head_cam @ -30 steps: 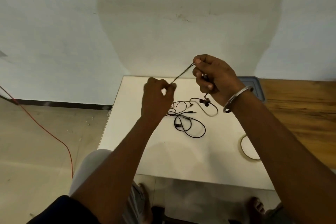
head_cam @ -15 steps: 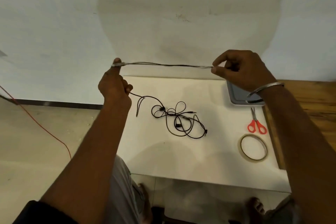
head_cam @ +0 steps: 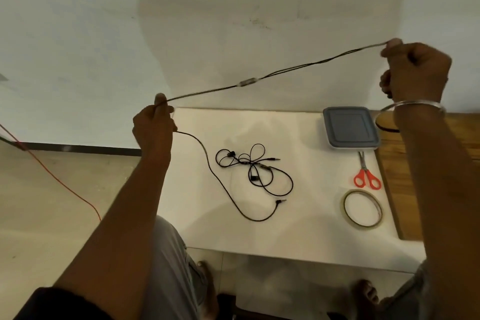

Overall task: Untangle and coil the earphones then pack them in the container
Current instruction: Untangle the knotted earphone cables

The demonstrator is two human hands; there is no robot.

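Hands have drawn wider apart: left hand [head_cam: 153,127] (mid-left) and right hand [head_cam: 415,70] (upper right) each keep a pinching grip on one earphone cable [head_cam: 248,83], now taut and knot-free above the tabletop [head_cam: 298,228]. The tangled earphones [head_cam: 255,166] lie at centre, with the lidded container [head_cam: 350,127] at right. Coiling judged next.

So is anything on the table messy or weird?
Yes. A second pair of earphones lies in a tangled heap in the middle of the table, loops crossing each other. The held earphones, stretched between the left hand and right hand, look straight, plug end trailing down. The container, scissors and tape roll sit tidy.
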